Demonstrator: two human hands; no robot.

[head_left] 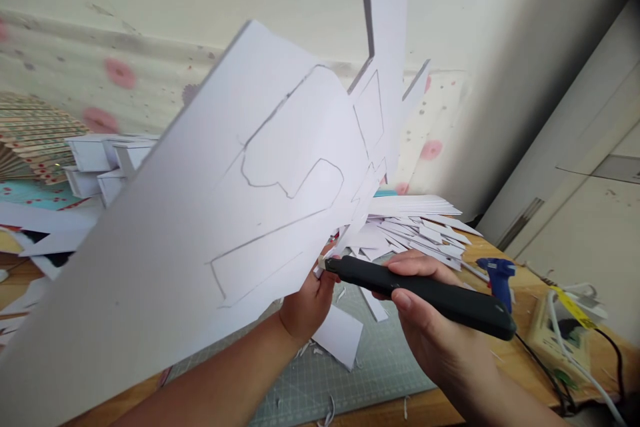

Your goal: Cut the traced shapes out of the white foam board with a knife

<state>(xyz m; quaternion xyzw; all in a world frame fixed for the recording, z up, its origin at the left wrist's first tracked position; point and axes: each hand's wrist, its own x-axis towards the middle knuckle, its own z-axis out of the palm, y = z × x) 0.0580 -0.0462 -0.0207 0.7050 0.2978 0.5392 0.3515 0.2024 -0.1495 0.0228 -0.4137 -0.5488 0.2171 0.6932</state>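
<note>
**Pencilled board held aloft, black tool at its edge**

Above the green cutting mat (395,363), I hold a white board (205,207) up on a tilt, its pencilled outlines facing me, presumably so the drawn lines and the edge can be seen together. My left hand (307,310) pinches the board near its lower edge; the fingers behind it are hidden, but nothing else is seen bearing it up. My right hand (435,320) closes around a black-handled tool (420,293), thumb along one side and fingers along the other, a grip that seems chosen for steering the tip. That tip sits by my left thumb, over the mat; whether it bites into the board I cannot tell.

A loose white offcut (343,337) lies on the mat among thin shavings, which the mat likely catches to spare the desk (530,290). Beyond the mat is a heap of white strips (425,233); right of it stands a blue glue gun (496,273), probably parked clear of my working arm. White box shapes (93,153) stand beyond the mat to the left.
</note>
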